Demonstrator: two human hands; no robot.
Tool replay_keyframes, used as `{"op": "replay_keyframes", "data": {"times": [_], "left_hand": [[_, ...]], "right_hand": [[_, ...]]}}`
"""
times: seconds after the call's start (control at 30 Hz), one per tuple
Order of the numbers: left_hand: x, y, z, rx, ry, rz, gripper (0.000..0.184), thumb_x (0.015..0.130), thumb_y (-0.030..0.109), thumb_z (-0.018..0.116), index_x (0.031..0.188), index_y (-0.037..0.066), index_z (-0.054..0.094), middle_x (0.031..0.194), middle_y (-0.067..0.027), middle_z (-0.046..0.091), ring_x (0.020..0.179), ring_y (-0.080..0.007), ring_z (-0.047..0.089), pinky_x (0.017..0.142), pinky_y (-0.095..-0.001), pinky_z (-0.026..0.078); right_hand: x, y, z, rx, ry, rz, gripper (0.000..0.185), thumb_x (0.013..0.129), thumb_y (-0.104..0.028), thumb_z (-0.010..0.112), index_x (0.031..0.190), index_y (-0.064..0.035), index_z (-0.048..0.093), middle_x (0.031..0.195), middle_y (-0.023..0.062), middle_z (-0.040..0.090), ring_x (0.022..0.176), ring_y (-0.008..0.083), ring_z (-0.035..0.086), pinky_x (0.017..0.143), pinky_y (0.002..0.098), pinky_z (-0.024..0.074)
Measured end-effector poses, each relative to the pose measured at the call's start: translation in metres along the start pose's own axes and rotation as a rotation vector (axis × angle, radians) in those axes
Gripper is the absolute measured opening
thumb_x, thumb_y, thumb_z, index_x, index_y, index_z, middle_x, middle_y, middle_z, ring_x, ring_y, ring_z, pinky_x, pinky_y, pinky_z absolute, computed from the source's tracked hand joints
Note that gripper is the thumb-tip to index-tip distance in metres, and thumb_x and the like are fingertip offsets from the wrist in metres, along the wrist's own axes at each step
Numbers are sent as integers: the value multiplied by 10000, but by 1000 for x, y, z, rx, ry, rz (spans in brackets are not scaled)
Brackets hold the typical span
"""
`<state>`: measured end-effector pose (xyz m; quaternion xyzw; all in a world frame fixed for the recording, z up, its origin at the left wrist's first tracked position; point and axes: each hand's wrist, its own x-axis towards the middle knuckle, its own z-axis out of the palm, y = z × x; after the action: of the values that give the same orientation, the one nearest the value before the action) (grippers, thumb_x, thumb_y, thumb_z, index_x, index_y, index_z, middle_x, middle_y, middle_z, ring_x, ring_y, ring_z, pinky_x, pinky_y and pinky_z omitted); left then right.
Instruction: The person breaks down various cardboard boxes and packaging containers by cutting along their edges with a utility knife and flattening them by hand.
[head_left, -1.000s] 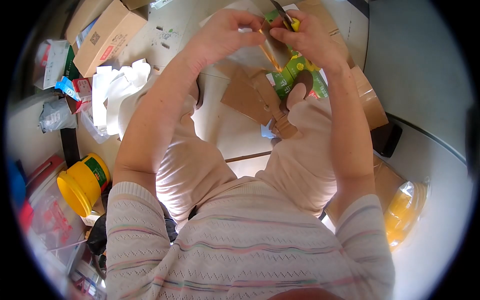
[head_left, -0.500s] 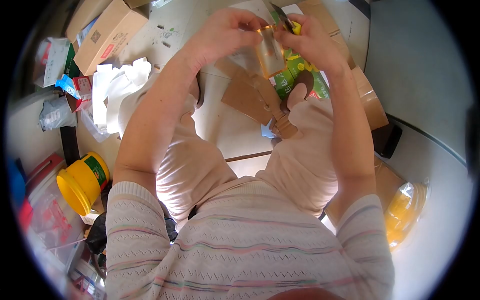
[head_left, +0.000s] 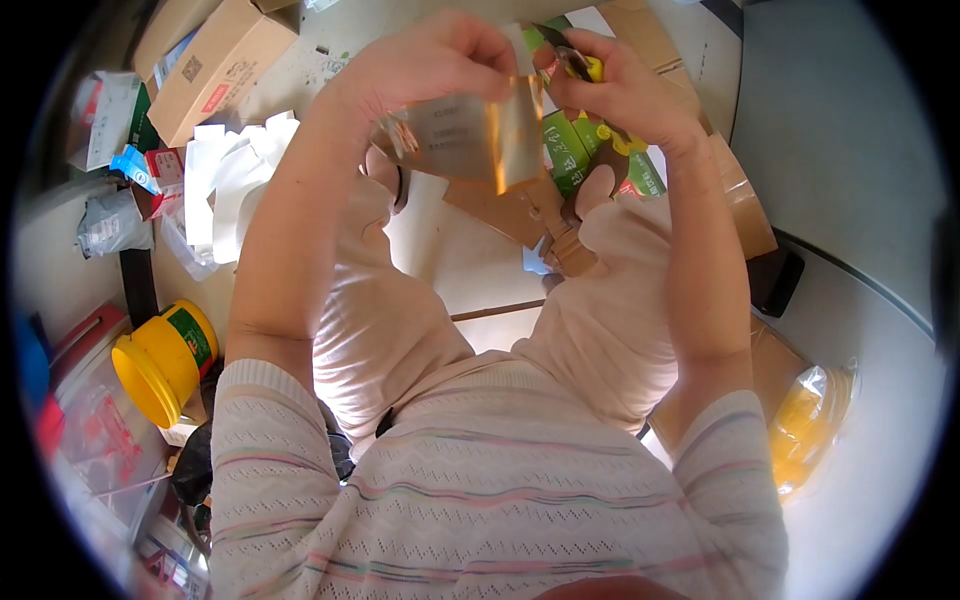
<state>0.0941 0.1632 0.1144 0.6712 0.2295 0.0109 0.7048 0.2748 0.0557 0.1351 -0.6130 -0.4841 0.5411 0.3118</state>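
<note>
My left hand (head_left: 450, 65) is closed on a shiny, see-through packet (head_left: 450, 140) with bright orange edges and faint lines of print. The packet hangs below the fingers and spreads out to the left, toward my forearm. To its right, my right hand (head_left: 640, 90) is wrapped round what looks like a utility knife (head_left: 594, 68), yellow and black, its dark end pointing up and left. Between and below the hands lies a green printed package (head_left: 570, 160), partly covered by my right hand.
Torn brown cardboard (head_left: 500, 205) lies on the floor between my legs. At the upper left stands a cardboard box (head_left: 220, 80), with white sheets (head_left: 230, 185) below it. A yellow bucket (head_left: 165, 365) tilts at the left. Yellow items in clear wrap (head_left: 810, 430) lie right.
My left hand has moved left and down with the packet, which has turned and now shows a wider printed face. The right hand has barely moved and keeps its hold.
</note>
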Motion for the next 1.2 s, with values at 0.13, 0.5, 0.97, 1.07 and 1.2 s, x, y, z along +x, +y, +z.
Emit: {"op": "replay_keyframes", "data": {"times": [0.13,0.5,0.97,1.07,1.2], "left_hand": [[-1,1,-5,63,-187,-12,126,686,70,654,781,-8,627,690,19,567,676,-52,501,670,-181,396],[1,1,-11,136,-255,27,145,685,78,653,792,-17,631,699,16,574,678,-65,497,674,-202,397],[0,5,-10,69,-201,186,167,608,80,593,736,-23,622,810,-58,591,856,-145,544,856,-246,365],[5,1,-22,59,-168,196,215,637,121,632,782,-37,616,842,-62,594,906,-150,550,846,-266,387],[8,-7,-23,-37,-115,258,166,709,136,563,784,-5,608,1087,-160,564,1053,-215,490,893,-300,367]], "right_hand": [[-2,-4,0,34,-98,-15,340,726,-78,553,1063,-42,575,686,11,519,586,85,485,568,224,425],[-4,-15,5,313,-73,-36,302,757,-66,591,1059,-65,573,662,-9,513,567,64,486,508,192,376],[-3,-1,-4,42,-169,41,242,747,-137,650,959,-35,597,666,-4,560,525,75,511,494,204,414],[-3,0,-5,147,-229,59,234,759,-132,641,966,-36,594,652,-10,561,533,73,530,494,203,424],[-3,1,-5,144,-121,8,260,780,-129,628,1019,-42,579,632,-4,550,521,71,527,484,197,416]]}}
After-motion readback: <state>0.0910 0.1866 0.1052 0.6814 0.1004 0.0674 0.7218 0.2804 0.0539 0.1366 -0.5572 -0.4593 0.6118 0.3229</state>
